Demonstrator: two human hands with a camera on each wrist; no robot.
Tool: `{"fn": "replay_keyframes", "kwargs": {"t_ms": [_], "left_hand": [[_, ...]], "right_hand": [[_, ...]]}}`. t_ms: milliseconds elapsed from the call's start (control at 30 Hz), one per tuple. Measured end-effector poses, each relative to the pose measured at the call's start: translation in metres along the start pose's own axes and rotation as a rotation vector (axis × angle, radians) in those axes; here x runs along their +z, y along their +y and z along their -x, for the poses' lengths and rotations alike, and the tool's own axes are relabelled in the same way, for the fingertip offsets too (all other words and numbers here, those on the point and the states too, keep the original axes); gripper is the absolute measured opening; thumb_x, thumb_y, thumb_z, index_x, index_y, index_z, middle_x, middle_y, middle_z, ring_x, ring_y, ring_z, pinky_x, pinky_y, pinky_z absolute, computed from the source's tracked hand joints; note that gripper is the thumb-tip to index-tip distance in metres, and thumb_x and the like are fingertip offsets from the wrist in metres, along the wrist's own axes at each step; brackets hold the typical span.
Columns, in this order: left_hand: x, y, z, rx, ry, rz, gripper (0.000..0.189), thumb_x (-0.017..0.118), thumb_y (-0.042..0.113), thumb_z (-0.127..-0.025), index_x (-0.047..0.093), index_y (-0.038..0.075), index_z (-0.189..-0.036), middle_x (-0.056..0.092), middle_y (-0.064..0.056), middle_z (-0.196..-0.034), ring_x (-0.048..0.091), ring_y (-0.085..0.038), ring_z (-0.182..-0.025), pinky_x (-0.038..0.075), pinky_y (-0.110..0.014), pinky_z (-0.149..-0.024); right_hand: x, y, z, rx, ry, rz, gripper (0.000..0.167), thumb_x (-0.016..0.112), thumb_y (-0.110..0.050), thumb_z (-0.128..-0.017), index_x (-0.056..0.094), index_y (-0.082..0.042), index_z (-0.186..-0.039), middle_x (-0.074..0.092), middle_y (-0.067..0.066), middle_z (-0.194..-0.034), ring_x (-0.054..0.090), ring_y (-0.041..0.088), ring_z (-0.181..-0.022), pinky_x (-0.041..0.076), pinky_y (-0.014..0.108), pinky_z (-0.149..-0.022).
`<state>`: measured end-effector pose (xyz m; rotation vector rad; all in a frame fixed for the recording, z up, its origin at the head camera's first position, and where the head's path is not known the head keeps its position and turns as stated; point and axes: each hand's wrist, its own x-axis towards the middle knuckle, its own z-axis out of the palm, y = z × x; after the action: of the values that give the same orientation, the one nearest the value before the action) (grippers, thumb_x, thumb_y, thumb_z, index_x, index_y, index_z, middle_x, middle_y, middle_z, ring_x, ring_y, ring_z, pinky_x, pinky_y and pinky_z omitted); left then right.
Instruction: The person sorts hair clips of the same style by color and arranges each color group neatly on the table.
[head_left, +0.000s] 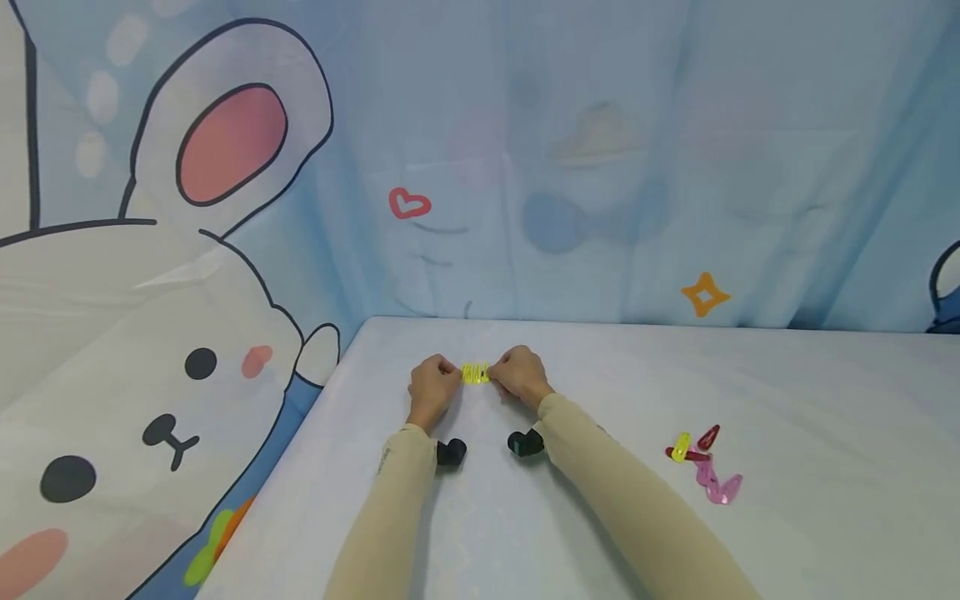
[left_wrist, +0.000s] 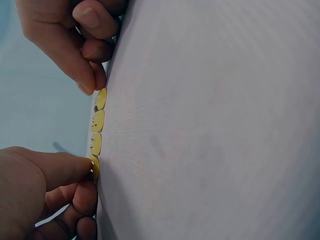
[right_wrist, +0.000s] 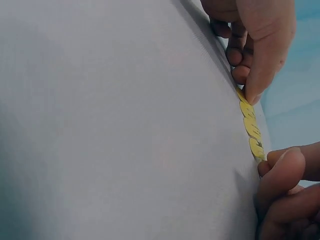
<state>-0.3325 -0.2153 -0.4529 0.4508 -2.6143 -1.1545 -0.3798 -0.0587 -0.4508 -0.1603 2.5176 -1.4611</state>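
Note:
Several yellow snap hair clips (head_left: 476, 373) lie side by side in a short row on the white table, between the two hands. At the row's left end, my left hand (head_left: 434, 389) pinches the outermost clip (left_wrist: 95, 168) between thumb and forefinger. My right hand (head_left: 521, 375) has its thumb and forefinger together on the clip (right_wrist: 256, 148) at the right end, the other fingers curled beneath. The middle clips (left_wrist: 96, 131) stay uncovered between the fingertips and nearly touch one another.
To the right on the table (head_left: 825, 433) lies a loose group of hair clips: a yellow one (head_left: 681, 447), dark red ones (head_left: 708, 437) and pink ones (head_left: 723, 490). A blue printed curtain (head_left: 600, 250) hangs behind the table's far edge. Black wrist cameras (head_left: 526, 442) sit under the sleeves.

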Motion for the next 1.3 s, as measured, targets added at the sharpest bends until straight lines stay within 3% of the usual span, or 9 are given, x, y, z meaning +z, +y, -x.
{"fn": "replay_keyframes", "kwargs": {"t_ms": [200, 367, 500, 667, 1000, 1300], "left_hand": [[0.003, -0.001, -0.002, -0.006, 0.001, -0.001, 0.008, 0.073, 0.011, -0.098, 0.07, 0.005, -0.092, 0.067, -0.008, -0.093, 0.059, -0.028, -0.092, 0.044, -0.05, -0.092], [0.0, -0.003, -0.004, 0.003, 0.003, 0.004, 0.008, 0.072, 0.01, -0.098, 0.071, 0.004, -0.092, 0.068, -0.009, -0.093, 0.06, -0.028, -0.092, 0.045, -0.05, -0.091], [-0.005, -0.006, -0.006, 0.004, -0.003, 0.002, 0.007, 0.072, 0.01, -0.098, 0.071, 0.004, -0.094, 0.068, -0.01, -0.094, 0.06, -0.029, -0.093, 0.044, -0.051, -0.092], [-0.012, -0.011, -0.009, 0.004, 0.001, -0.01, 0.008, 0.072, 0.01, -0.099, 0.07, 0.003, -0.094, 0.068, -0.011, -0.093, 0.061, -0.029, -0.09, 0.046, -0.049, -0.088], [-0.012, -0.014, -0.011, 0.033, -0.002, -0.018, 0.009, 0.072, 0.01, -0.098, 0.07, 0.002, -0.093, 0.067, -0.01, -0.09, 0.061, -0.028, -0.086, 0.046, -0.05, -0.088], [-0.017, -0.01, -0.006, 0.019, -0.003, -0.007, 0.009, 0.07, 0.008, -0.098, 0.069, 0.001, -0.093, 0.067, -0.013, -0.092, 0.061, -0.03, -0.089, 0.046, -0.05, -0.089]], "right_hand": [[-0.004, 0.008, 0.009, -0.032, -0.005, -0.13, 0.013, 0.065, -0.007, -0.101, 0.071, 0.004, -0.099, 0.06, 0.003, -0.065, 0.056, 0.009, -0.053, 0.047, 0.022, -0.056], [-0.014, 0.009, 0.024, -0.074, -0.062, -0.245, 0.022, 0.062, -0.008, -0.103, 0.07, 0.009, -0.115, 0.069, 0.012, -0.09, 0.064, 0.012, -0.062, 0.052, 0.023, -0.056], [-0.026, 0.01, 0.037, -0.092, -0.089, -0.259, 0.032, 0.061, -0.011, -0.104, 0.068, 0.008, -0.128, 0.073, 0.016, -0.108, 0.068, 0.015, -0.07, 0.052, 0.027, -0.061], [-0.045, 0.013, 0.056, -0.126, -0.092, -0.246, 0.038, 0.06, -0.014, -0.105, 0.065, 0.008, -0.136, 0.074, 0.018, -0.118, 0.069, 0.017, -0.074, 0.05, 0.028, -0.064], [-0.11, 0.036, 0.094, -0.211, -0.047, -0.181, 0.033, 0.063, -0.016, -0.107, 0.067, 0.01, -0.126, 0.072, 0.023, -0.112, 0.065, 0.02, -0.076, 0.049, 0.028, -0.059], [-0.17, 0.062, 0.131, -0.133, 0.009, 0.002, 0.03, 0.065, -0.022, -0.107, 0.069, 0.007, -0.113, 0.066, 0.014, -0.09, 0.055, 0.023, -0.065, 0.044, 0.031, -0.053]]}}
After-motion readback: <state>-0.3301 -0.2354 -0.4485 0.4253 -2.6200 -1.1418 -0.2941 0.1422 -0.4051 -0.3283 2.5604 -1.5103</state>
